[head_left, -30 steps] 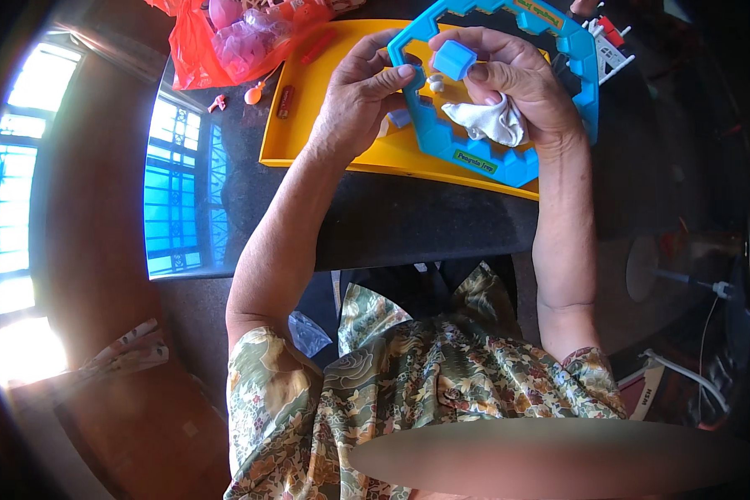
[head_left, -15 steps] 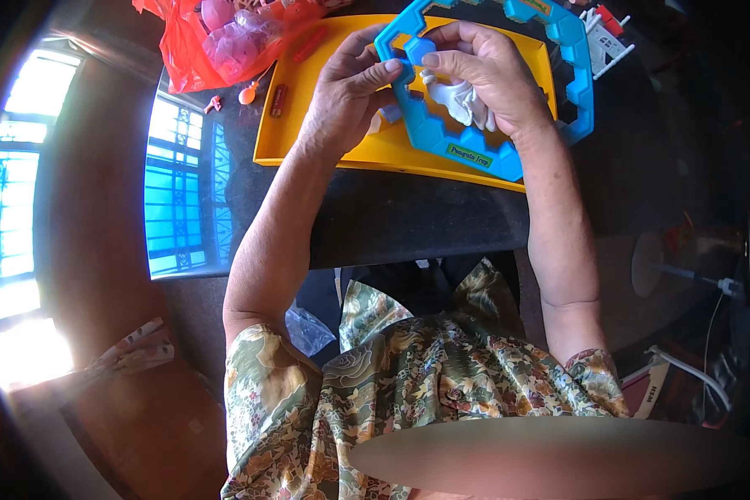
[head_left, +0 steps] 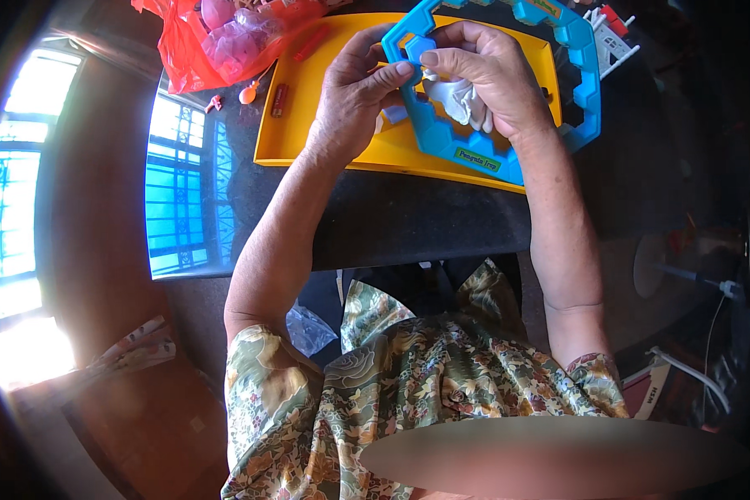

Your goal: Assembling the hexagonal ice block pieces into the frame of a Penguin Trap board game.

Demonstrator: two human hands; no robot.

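My left hand (head_left: 350, 104) pinches the left side of a light-blue toy frame (head_left: 589, 92), its thumb on the rim and its inner edge notched in zigzags. Against that same side, my right hand (head_left: 504, 83) holds a darker blue hexagonal block (head_left: 419, 48) between thumb and fingers. Below the right thumb, inside the ring, a white thing with folds and finger-like ends (head_left: 460, 102) shows; whether the right hand also grips it I cannot tell. Both hands are above a shallow yellow tray (head_left: 277, 142). Pale small pieces (head_left: 396, 114) lie in it, partly covered by the left hand.
A red plastic bag (head_left: 183, 54) with pink and clear items is at the far left, near a small orange ball (head_left: 247, 94). A small red piece (head_left: 280, 100) lies in the tray. White toy railings (head_left: 615, 50) stand at the far right. The dark table (head_left: 392, 217) reflects a window.
The blue frame has shifted slightly to the right, with both hands still on it. The left hand has moved a little the same way. Their grip looks unchanged.
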